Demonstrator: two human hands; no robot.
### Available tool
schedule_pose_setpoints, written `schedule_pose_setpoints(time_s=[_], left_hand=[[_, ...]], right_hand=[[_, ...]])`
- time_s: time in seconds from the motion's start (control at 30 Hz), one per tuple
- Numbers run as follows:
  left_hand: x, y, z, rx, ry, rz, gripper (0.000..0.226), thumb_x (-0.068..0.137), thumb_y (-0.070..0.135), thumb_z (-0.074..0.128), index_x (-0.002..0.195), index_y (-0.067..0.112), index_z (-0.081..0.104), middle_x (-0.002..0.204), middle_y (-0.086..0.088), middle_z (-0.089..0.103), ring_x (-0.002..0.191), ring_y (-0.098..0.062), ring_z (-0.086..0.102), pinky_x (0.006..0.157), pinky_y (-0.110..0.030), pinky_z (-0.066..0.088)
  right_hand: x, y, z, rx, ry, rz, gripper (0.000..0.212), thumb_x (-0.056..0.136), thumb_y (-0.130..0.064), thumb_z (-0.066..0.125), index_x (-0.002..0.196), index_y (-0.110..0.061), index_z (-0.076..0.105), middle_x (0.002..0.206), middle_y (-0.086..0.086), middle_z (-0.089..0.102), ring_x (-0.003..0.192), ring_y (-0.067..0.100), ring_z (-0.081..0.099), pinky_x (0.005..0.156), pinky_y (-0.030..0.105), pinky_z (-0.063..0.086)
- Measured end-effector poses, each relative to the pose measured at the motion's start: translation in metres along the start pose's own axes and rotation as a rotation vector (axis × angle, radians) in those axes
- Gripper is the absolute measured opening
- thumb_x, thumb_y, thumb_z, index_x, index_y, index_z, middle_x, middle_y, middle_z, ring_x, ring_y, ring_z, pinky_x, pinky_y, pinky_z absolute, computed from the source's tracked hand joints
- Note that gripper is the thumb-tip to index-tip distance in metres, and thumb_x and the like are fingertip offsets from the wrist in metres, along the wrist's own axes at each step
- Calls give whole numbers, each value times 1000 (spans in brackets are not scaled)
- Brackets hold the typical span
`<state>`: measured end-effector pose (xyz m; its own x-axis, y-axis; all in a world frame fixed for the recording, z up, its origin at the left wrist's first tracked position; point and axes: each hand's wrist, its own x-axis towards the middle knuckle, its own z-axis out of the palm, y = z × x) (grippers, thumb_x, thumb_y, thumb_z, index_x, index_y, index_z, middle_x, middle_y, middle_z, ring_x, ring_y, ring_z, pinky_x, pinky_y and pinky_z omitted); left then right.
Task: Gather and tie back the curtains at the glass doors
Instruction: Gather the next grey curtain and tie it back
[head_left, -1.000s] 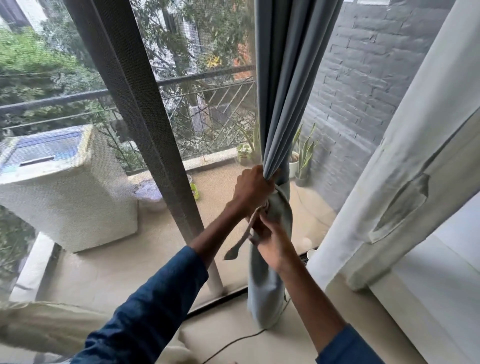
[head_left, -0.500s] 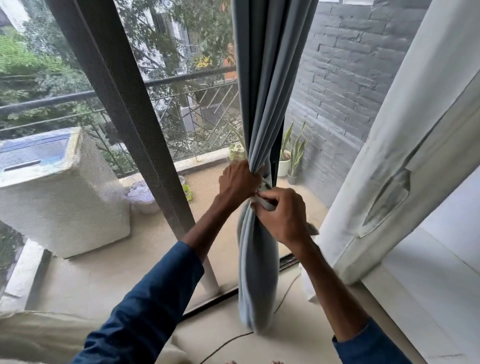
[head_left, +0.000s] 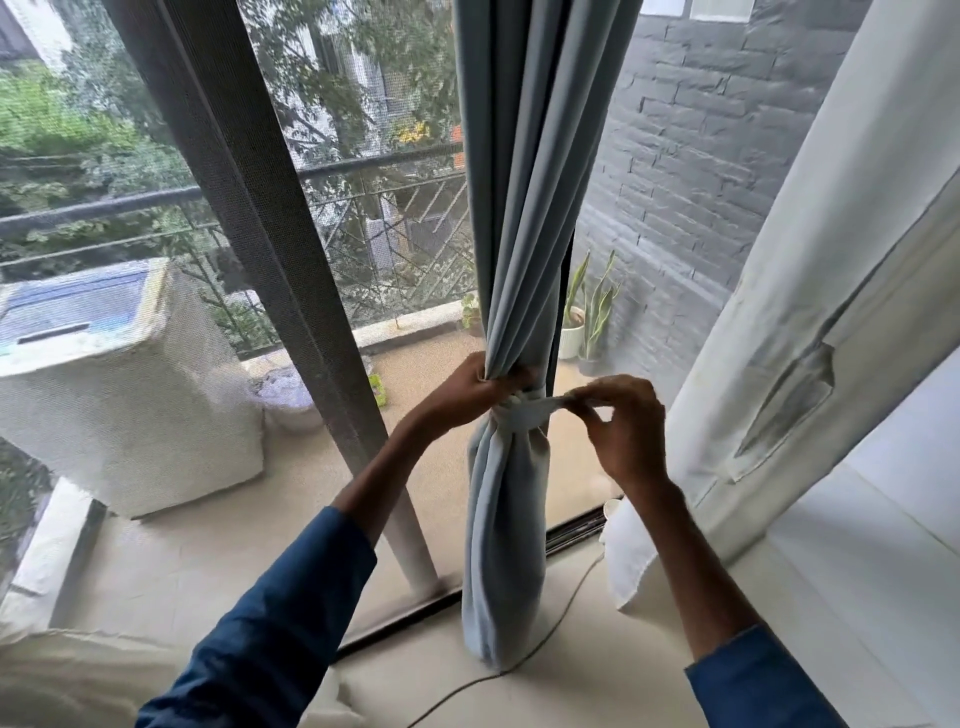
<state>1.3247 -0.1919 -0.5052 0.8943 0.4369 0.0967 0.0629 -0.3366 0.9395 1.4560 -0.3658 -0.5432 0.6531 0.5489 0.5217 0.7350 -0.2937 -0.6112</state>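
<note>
Currently, the blue-grey curtain (head_left: 511, 249) hangs gathered into one bundle in front of the glass door (head_left: 415, 291). Its lower end reaches the floor just inside the door track (head_left: 576, 530). The tie-back (head_left: 524, 413) wraps the bundle at mid-height. The left hand (head_left: 470, 389) grips the folds just above the tie-back, fingers curled round the cloth. The right hand (head_left: 626, 431) pinches the free end of the tie-back between thumb and fingertips, drawn out to the right of the bundle. A white curtain (head_left: 831, 312) hangs near the right side. A cable (head_left: 545, 639) runs across the floor beside the bundle's base. Outside the glass stand a washing machine (head_left: 119, 395) and potted plants (head_left: 592, 322).
</note>
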Motion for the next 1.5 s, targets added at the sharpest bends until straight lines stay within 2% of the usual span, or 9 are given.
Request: schedule_pose_setpoints(time_s=[0.13,0.23,0.37,0.57,0.8,0.97,1.17,1.33,1.5], left_hand=[[2,-1,11,44,1,35,12,95,27,65,91,17,72,83,0,71,79,-18,68,68,-35,53],[4,-1,12,79,48,41,21,95,33,63,91,13,71,81,1,70,75,-14,64,67,-36,50],[5,-3,9,130,72,50,30,99,33,58,99,5,70,90,-12,72,80,-22,68,68,-40,54],[7,-9,10,140,97,21,38,94,45,61,101,8,70,93,-15,73,85,-23,71,72,-42,59],[6,-6,13,186,121,41,47,93,51,57,102,7,70,95,-15,73,90,-26,72,74,-47,57],[14,-7,13,192,148,38,45,94,50,58,89,6,66,79,-16,71,72,-24,71,65,-49,56],[16,-3,14,106,140,7,24,93,30,55,93,8,66,84,-3,68,75,-10,62,72,-36,54],[16,-4,13,65,119,-25,32,82,16,46,99,-6,61,88,-18,66,82,-19,61,78,-47,55],[14,-2,15,99,138,-82,38,80,26,48,100,-1,64,96,-24,69,93,-38,67,81,-57,55]], right_hand=[[-1,-11,12,-118,9,93,15,84,-17,77,91,-30,80,86,4,72,80,30,67,68,35,54],[3,-9,16,221,-49,228,12,88,-16,71,87,-23,80,72,4,75,63,19,70,69,31,56],[8,-12,14,763,-164,542,11,90,-10,69,94,-14,79,87,15,77,83,29,77,75,52,63],[25,-19,6,1145,-16,782,17,88,-14,71,99,-1,75,88,14,74,81,24,73,80,40,61],[44,-17,-4,1088,339,685,63,79,0,82,132,-6,49,113,21,72,92,25,74,67,40,63],[23,-36,-7,483,402,123,29,82,-1,75,108,-12,71,100,1,78,87,10,76,66,37,62],[2,-40,17,121,375,-242,33,91,0,67,118,-17,76,107,-1,76,88,17,72,62,35,59],[-3,-53,19,-1,340,-395,27,96,-15,68,123,-19,74,113,1,75,96,18,71,81,26,55],[0,-54,16,63,273,-266,30,89,-18,77,118,-16,74,109,-1,77,94,18,70,82,27,52]])
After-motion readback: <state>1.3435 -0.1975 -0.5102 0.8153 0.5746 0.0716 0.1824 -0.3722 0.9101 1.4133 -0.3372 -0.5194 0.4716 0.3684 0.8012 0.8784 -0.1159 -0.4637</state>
